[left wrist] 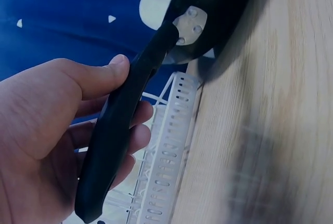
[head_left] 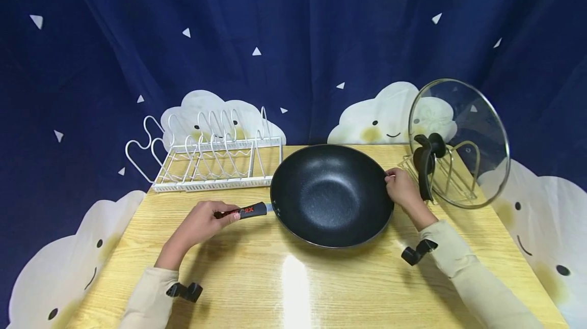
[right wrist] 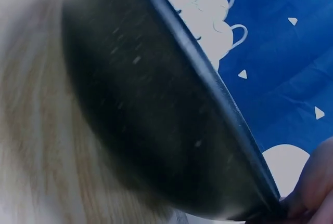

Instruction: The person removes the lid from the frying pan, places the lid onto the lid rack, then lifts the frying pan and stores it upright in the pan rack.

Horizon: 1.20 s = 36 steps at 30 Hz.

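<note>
Your head view is bright, with overhead glare on the counter [head_left: 293,278]; both wrist views are blurred and dim.

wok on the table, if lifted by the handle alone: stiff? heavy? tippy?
The wok looks like rigid metal, so likely stiff. Its wide bowl sits far beyond the handle, so probably front-heavy; the right hand steadying the far rim fits that. The rounded underside suggests it may rock on the table.

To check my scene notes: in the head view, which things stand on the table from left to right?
White wire rack → left hand gripping the wok handle → black wok → right hand on the wok's rim → glass lid standing in a metal holder.
</note>
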Motion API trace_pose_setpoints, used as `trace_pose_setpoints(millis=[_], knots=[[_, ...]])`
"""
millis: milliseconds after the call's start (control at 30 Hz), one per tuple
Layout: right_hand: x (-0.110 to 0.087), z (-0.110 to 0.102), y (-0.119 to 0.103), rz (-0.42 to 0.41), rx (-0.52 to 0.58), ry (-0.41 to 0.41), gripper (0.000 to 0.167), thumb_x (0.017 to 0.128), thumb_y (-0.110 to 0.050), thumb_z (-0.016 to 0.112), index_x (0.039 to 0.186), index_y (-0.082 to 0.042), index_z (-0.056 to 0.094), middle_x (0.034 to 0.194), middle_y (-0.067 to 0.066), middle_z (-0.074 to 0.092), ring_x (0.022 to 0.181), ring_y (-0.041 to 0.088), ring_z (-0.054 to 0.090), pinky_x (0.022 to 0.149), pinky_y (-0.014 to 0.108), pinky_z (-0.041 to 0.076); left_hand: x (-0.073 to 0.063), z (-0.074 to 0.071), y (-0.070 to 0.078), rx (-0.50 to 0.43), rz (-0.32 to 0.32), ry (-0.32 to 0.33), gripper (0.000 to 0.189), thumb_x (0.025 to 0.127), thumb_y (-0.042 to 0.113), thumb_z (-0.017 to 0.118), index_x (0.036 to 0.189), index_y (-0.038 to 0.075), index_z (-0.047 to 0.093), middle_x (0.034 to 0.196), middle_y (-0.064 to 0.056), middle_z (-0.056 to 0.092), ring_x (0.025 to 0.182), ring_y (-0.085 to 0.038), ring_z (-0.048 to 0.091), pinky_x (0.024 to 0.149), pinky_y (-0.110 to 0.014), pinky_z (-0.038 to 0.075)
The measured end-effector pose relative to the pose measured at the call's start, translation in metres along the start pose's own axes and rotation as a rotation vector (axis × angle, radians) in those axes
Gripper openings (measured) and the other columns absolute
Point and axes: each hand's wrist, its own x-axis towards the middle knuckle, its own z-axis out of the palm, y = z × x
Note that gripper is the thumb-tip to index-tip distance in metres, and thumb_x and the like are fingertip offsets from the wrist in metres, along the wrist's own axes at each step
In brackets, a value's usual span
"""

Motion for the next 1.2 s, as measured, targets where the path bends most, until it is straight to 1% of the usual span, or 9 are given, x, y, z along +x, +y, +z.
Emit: trace_pose_setpoints(millis=[200, 233, 333, 500, 633, 733, 833, 1033, 1200], knots=[[0.012, -0.002, -0.006, 0.044, 0.017, -0.035, 0.039, 0.106, -0.012, 0.039, 0.134, 0.010, 0.054, 0.132, 0.035, 0.056, 0.112, 0.048, 0.060, 0.091, 0.056, 0.049, -0.002, 0.001, 0.001, -0.018, -0.013, 0.004, 0.026, 0.094, 0.033, 0.074, 0.111, 0.013, 0.080, 0.082, 0.004, 0.068, 0.065, -0.008, 0.052, 0.057, -0.026, 0.044], [0.013, -0.002, -0.008, 0.054, 0.017, -0.039, 0.039, 0.107, -0.013, 0.038, 0.135, 0.009, 0.054, 0.133, 0.034, 0.056, 0.114, 0.048, 0.059, 0.092, 0.056, 0.049, -0.003, 0.002, 0.002, -0.023, -0.012, 0.002, 0.027, 0.095, 0.033, 0.074, 0.111, 0.012, 0.080, 0.082, 0.003, 0.068, 0.065, -0.008, 0.052, 0.057, -0.026, 0.044], [0.018, -0.001, -0.012, 0.083, 0.017, -0.043, 0.040, 0.107, -0.014, 0.038, 0.137, 0.007, 0.054, 0.135, 0.031, 0.057, 0.115, 0.045, 0.059, 0.091, 0.054, 0.050, -0.005, 0.004, 0.004, -0.037, -0.041, -0.001, 0.029, 0.094, 0.035, 0.074, 0.112, 0.012, 0.080, 0.083, 0.003, 0.068, 0.064, -0.009, 0.051, 0.055, -0.026, 0.044], [0.026, 0.002, -0.016, 0.127, 0.072, -0.039, 0.040, 0.108, -0.015, 0.038, 0.138, 0.006, 0.055, 0.133, 0.030, 0.058, 0.110, 0.041, 0.061, 0.087, 0.048, 0.053, -0.008, 0.009, 0.007, -0.084, -0.079, -0.013, 0.034, 0.094, 0.038, 0.074, 0.114, 0.010, 0.079, 0.084, 0.000, 0.068, 0.061, -0.010, 0.049, 0.052, -0.025, 0.042], [0.035, 0.004, -0.018, 0.139, 0.122, -0.031, 0.040, 0.108, -0.014, 0.038, 0.138, 0.007, 0.055, 0.133, 0.031, 0.057, 0.106, 0.039, 0.060, 0.085, 0.045, 0.053, -0.010, 0.010, 0.011, -0.167, -0.110, -0.043, 0.037, 0.094, 0.038, 0.074, 0.117, 0.008, 0.078, 0.082, -0.002, 0.067, 0.060, -0.010, 0.048, 0.051, -0.025, 0.040], [0.041, 0.005, -0.018, 0.154, 0.154, -0.025, 0.039, 0.108, -0.013, 0.039, 0.137, 0.006, 0.055, 0.133, 0.031, 0.055, 0.105, 0.038, 0.059, 0.083, 0.044, 0.053, -0.011, 0.011, 0.013, -0.221, -0.133, -0.071, 0.037, 0.094, 0.037, 0.074, 0.117, 0.008, 0.078, 0.080, -0.002, 0.066, 0.061, -0.011, 0.050, 0.050, -0.025, 0.041], [0.048, 0.004, -0.017, 0.159, 0.174, -0.024, 0.037, 0.107, -0.012, 0.041, 0.135, 0.007, 0.057, 0.135, 0.032, 0.054, 0.107, 0.038, 0.057, 0.085, 0.043, 0.052, -0.011, 0.012, 0.014, -0.237, -0.142, -0.086, 0.037, 0.094, 0.037, 0.074, 0.117, 0.008, 0.078, 0.081, -0.001, 0.067, 0.061, -0.012, 0.051, 0.050, -0.025, 0.042], [0.056, 0.002, -0.018, 0.181, 0.192, -0.045, 0.035, 0.106, -0.011, 0.044, 0.131, 0.007, 0.059, 0.131, 0.029, 0.054, 0.102, 0.034, 0.057, 0.079, 0.036, 0.052, -0.013, 0.016, 0.018, -0.252, -0.157, -0.088, 0.037, 0.094, 0.037, 0.075, 0.118, 0.008, 0.078, 0.089, -0.003, 0.071, 0.063, -0.013, 0.054, 0.051, -0.026, 0.044], [0.063, 0.001, -0.017, 0.183, 0.159, -0.041, 0.035, 0.106, -0.012, 0.045, 0.131, 0.007, 0.061, 0.131, 0.029, 0.056, 0.107, 0.037, 0.058, 0.085, 0.040, 0.052, -0.013, 0.022, 0.022, -0.281, -0.176, -0.083, 0.036, 0.093, 0.037, 0.076, 0.117, 0.010, 0.078, 0.093, -0.003, 0.073, 0.067, -0.015, 0.056, 0.054, -0.027, 0.046]])
